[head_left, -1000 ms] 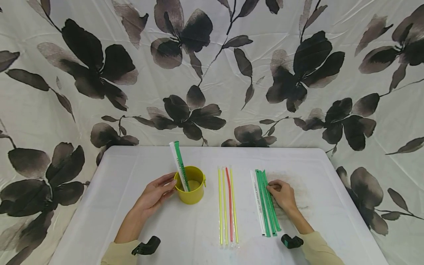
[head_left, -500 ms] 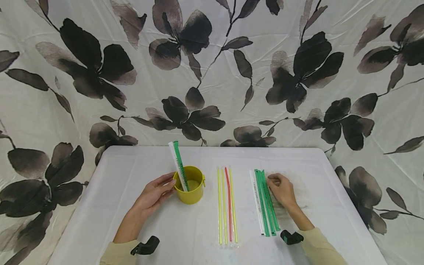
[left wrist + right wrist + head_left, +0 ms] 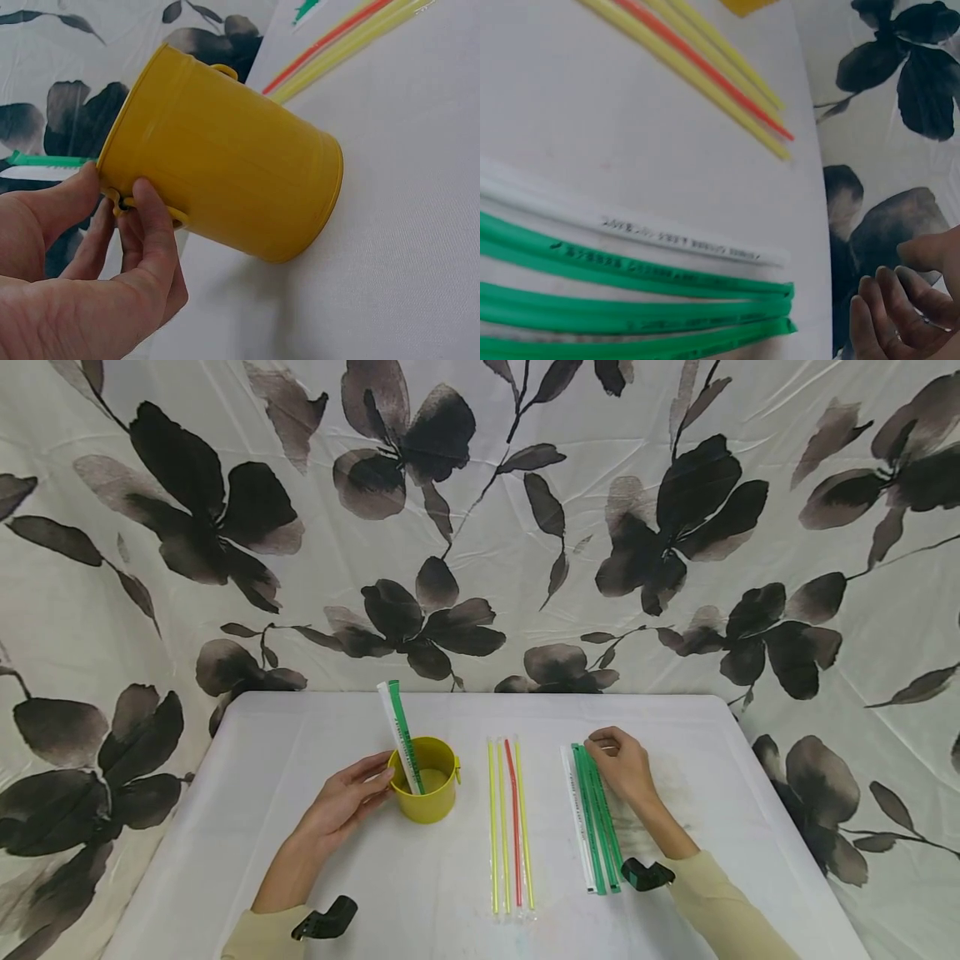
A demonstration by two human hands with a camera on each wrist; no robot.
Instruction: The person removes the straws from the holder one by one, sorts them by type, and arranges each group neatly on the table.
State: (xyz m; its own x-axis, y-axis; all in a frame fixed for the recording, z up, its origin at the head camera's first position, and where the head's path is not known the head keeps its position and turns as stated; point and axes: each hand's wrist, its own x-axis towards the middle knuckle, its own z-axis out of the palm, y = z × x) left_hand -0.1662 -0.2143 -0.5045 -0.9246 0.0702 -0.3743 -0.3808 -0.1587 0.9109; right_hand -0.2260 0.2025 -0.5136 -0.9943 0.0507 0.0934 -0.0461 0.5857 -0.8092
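My left hand (image 3: 343, 800) holds a small yellow bucket (image 3: 429, 806) by its left side. In the left wrist view the thumb lies at the bucket's rim and the fingers curl at its side loop (image 3: 178, 217). Two paper-wrapped straws (image 3: 401, 727), one white and one green, lean inside the bucket. On the right, several green-wrapped straws (image 3: 598, 827) and a white-wrapped straw (image 3: 576, 810) lie side by side. My right hand (image 3: 624, 770) hovers at their far end, fingers loosely bent; the right wrist view shows nothing held and a gap to the straws.
Between the bucket and the wrapped straws lie several yellow straws (image 3: 493, 835) and a red straw (image 3: 516, 835) in clear sleeves. All rest on a white table (image 3: 450, 893). A floral cloth (image 3: 480, 527) hangs behind its far edge.
My right hand has moved away from the side of the green straws, up and slightly left to their far end. The left hand and bucket stay put.
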